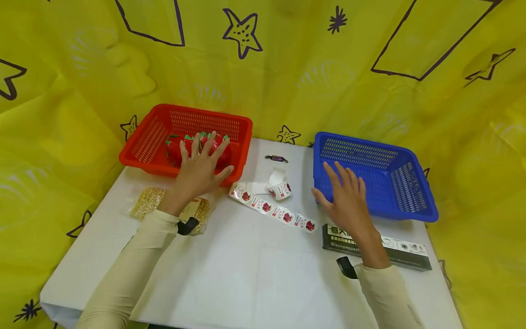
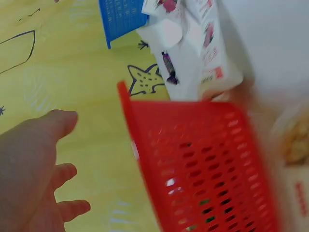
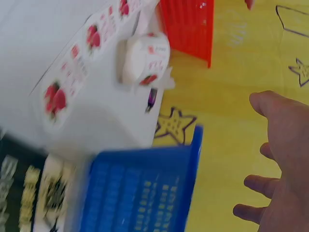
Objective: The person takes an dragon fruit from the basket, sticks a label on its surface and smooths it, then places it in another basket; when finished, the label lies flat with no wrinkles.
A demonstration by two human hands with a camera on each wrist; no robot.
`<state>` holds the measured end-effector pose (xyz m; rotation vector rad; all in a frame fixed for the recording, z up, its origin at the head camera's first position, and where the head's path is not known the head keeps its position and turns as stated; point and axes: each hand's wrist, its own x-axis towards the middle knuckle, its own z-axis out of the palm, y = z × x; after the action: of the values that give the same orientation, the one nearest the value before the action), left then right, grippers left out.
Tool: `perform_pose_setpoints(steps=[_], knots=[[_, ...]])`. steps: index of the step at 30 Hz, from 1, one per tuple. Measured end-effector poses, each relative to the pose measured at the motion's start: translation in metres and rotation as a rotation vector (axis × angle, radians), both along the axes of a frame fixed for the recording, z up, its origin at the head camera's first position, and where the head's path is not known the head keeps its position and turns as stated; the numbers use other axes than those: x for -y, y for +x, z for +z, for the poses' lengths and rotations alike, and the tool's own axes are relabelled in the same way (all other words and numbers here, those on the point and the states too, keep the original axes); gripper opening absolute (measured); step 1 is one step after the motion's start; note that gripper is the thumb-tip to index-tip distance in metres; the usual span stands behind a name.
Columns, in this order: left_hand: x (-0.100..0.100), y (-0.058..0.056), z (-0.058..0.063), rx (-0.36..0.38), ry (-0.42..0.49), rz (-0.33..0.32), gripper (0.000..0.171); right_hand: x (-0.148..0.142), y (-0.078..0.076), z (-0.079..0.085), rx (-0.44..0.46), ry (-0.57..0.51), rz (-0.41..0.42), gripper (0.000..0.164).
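Observation:
My left hand [image 1: 200,170] reaches over the near side of a red basket [image 1: 141,155], fingers spread and holding nothing. Red fruit with green tips [image 1: 176,148], looking like dragon fruit, lies in that basket, partly hidden by the hand. Over the near left part of a blue basket [image 1: 382,192] hovers my right hand [image 1: 349,198], its fingers apart and nothing in them. No contents show in the blue basket. In the wrist views the left hand [image 2: 29,169] and right hand [image 3: 289,154] both appear beside their basket rims, fingers extended.
Between the baskets lies a strip of stickers [image 1: 267,208] with its roll [image 1: 280,190], a small purple-wrapped candy [image 1: 277,158] behind it. Bags of yellow grains [image 1: 149,201] sit before the red basket. A dark box [image 1: 404,253] lies under the right forearm. Yellow cloth hangs behind.

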<state>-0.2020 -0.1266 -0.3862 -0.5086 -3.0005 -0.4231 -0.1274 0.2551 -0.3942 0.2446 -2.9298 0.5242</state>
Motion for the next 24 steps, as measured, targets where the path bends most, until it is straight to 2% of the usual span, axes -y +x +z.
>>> perform_pose_setpoints(steps=[4, 9, 15, 18, 24], knots=[[0.005, -0.015, 0.012, 0.045, 0.011, -0.011, 0.078, 0.022, -0.01, 0.004, -0.001, -0.002, 0.038, 0.078], [0.004, -0.036, 0.029, 0.156, -0.014, -0.041, 0.077, 0.054, -0.025, 0.004, 0.017, -0.021, 0.098, 0.076], [0.002, -0.064, 0.05, 0.298, -0.083, -0.074, 0.076, 0.096, -0.053, -0.002, 0.088, -0.155, 0.184, 0.071], [-0.003, -0.077, 0.054, 0.357, -0.121, -0.066, 0.076, 0.117, -0.067, -0.007, 0.125, -0.217, 0.217, 0.069], [-0.006, -0.094, 0.05, 0.471, -0.207, -0.041, 0.077, 0.156, -0.086, -0.018, 0.209, -0.267, 0.26, 0.069]])
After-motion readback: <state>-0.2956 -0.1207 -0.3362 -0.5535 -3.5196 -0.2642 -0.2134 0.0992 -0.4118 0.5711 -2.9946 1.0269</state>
